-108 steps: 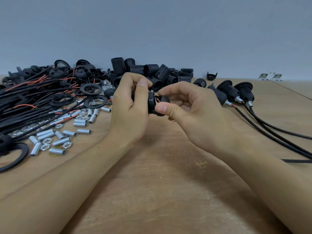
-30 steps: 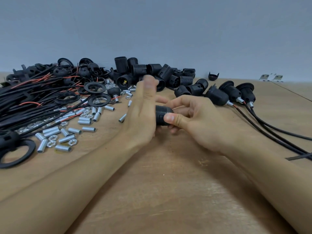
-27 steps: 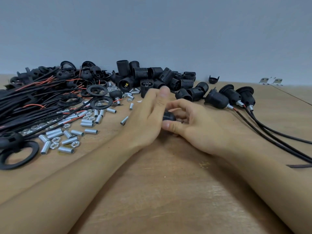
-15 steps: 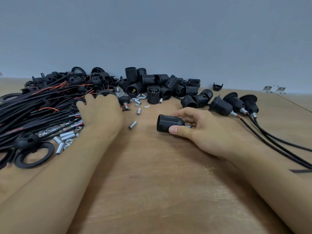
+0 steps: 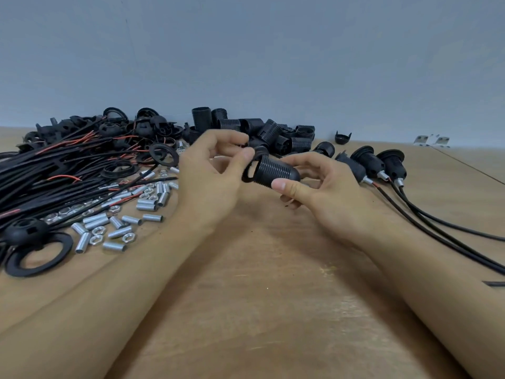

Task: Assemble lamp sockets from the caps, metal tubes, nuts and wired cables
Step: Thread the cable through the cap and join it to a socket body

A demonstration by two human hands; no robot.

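My right hand grips a black threaded lamp socket body held above the table, its open end pointing left. My left hand pinches a black ring at that open end, around the threads. Metal tubes and nuts lie scattered at the left. Wired cables with red strands form a heap at the far left. Loose black socket bodies are piled behind my hands.
Three finished sockets with black cables lie at the right. A black cap on a wide ring sits at the left edge. A lone black cap and small metal brackets rest near the grey wall.
My left hand left the parts pile at the left and came back to the socket with a black ring. My right hand lifted the socket off the table.
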